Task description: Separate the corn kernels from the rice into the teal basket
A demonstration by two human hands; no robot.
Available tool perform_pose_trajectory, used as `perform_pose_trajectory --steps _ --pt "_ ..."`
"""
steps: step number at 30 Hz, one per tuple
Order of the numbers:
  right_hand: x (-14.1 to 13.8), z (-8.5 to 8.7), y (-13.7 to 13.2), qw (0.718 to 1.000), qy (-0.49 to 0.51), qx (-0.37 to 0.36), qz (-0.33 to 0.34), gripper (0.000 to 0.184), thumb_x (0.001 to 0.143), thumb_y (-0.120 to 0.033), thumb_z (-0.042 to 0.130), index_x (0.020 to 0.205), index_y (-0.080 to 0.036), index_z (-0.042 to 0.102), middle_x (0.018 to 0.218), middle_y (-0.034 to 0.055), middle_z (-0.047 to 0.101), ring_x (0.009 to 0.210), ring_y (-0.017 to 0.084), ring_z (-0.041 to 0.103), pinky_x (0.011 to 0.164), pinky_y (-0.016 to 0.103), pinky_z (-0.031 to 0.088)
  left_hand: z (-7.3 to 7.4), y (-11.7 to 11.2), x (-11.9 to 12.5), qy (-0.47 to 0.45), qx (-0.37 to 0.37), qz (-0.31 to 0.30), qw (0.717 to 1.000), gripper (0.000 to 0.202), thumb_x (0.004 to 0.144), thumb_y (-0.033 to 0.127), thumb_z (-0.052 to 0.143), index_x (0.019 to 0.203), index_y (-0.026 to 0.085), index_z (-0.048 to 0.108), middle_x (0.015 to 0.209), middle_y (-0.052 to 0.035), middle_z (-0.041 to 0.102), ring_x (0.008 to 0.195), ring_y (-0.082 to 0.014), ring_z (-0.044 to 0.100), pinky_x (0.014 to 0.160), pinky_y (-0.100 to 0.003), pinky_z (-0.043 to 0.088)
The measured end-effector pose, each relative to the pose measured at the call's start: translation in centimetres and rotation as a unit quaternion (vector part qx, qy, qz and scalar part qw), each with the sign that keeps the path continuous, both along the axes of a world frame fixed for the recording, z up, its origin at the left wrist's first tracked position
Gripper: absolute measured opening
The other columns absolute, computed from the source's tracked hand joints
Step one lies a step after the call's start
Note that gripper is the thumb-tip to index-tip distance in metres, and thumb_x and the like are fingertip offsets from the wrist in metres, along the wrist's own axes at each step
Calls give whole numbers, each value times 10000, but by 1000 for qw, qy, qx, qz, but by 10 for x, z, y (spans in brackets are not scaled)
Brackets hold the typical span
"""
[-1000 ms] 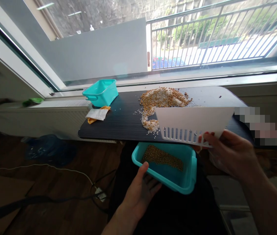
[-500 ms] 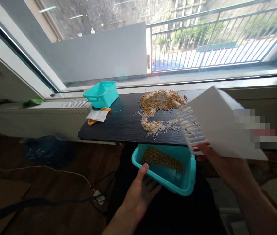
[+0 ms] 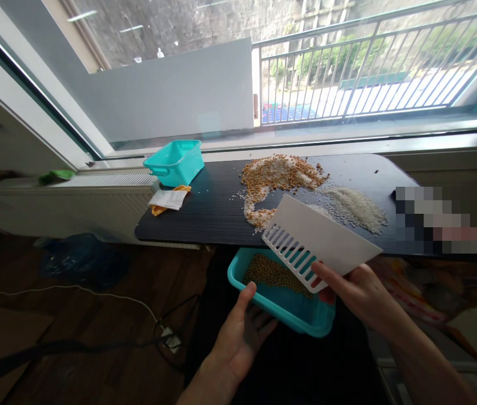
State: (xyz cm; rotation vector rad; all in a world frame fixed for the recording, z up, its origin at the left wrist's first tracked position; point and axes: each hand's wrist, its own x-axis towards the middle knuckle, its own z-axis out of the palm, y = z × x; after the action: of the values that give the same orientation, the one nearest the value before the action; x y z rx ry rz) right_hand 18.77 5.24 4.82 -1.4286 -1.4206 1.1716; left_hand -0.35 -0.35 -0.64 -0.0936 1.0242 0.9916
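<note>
My left hand (image 3: 241, 332) grips the near left rim of a teal tub (image 3: 301, 315) held below the table edge; brown beans (image 3: 276, 274) lie in it. My right hand (image 3: 359, 292) holds a white slotted basket (image 3: 318, 239) tilted over the tub, its slotted base towards me. On the black tabletop (image 3: 208, 211) a mixed heap of beans and rice (image 3: 278, 174) spreads at the middle. A separate pile of white rice (image 3: 356, 207) lies to its right, beyond the basket.
A second teal tub (image 3: 175, 162) stands at the table's back left, with a white and orange packet (image 3: 168, 199) beside it. A window with a railing runs behind. Cables (image 3: 95, 292) and a blue bag (image 3: 84, 259) lie on the wooden floor at left.
My right hand swung the white basket from the right down and left over the held tub. A pile of white rice now shows on the table's right. The left hand stayed put.
</note>
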Motion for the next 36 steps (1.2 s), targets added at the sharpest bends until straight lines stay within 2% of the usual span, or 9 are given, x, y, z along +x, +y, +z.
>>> perform_pose_trajectory --steps 8,15,18,24,30,33,36 --pt "9 -10 27 998 -27 -1 -58 324 725 -464 650 526 -210 678 465 55 658 384 203 606 392 290 514 2 1 0 7 -8 11 1000 517 842 461 607 1255 158 539 1234 -139 646 1054 -252 652 936 -374 493" --pt "20 -9 39 983 -85 24 -160 273 752 -348 616 512 -227 664 459 41 659 421 224 641 439 301 537 4 -1 3 -1 1 15 1000 492 843 460 607 1219 148 554 1244 -151 631 1074 -256 640 948 -379 487" --pt "13 -6 43 982 -101 38 -152 274 763 -352 605 528 -227 671 464 35 662 451 223 657 476 296 546 4 -1 3 9 -2 16 1000 498 844 460 605 1232 153 545 1232 -147 637 1060 -252 645 960 -385 482" --pt "4 -9 56 985 -140 46 -89 317 778 -445 601 563 -229 689 518 50 691 477 236 665 489 319 536 3 1 1 13 -7 6 1000 534 833 487 612 1242 149 541 1227 -148 640 1048 -253 651 961 -388 484" --pt "27 -3 59 962 -224 66 -142 338 778 -404 607 490 -232 653 474 62 663 527 259 677 522 325 516 1 0 -1 5 6 16 1000 522 825 465 631 1234 149 552 1247 -142 632 1066 -251 640 954 -379 488" --pt "34 1 58 963 -211 93 -138 312 783 -416 606 556 -217 685 570 66 710 597 257 693 569 322 528 1 0 0 3 4 8 1000 530 834 471 616 1250 151 541 1233 -140 641 1066 -252 641 953 -378 486" --pt "32 3 62 975 -160 105 -118 324 797 -469 588 652 -203 704 667 60 737 552 218 671 545 309 529 2 0 1 1 7 -1 1000 515 847 467 598 1253 154 543 1226 -133 647 1047 -244 648 945 -373 486"
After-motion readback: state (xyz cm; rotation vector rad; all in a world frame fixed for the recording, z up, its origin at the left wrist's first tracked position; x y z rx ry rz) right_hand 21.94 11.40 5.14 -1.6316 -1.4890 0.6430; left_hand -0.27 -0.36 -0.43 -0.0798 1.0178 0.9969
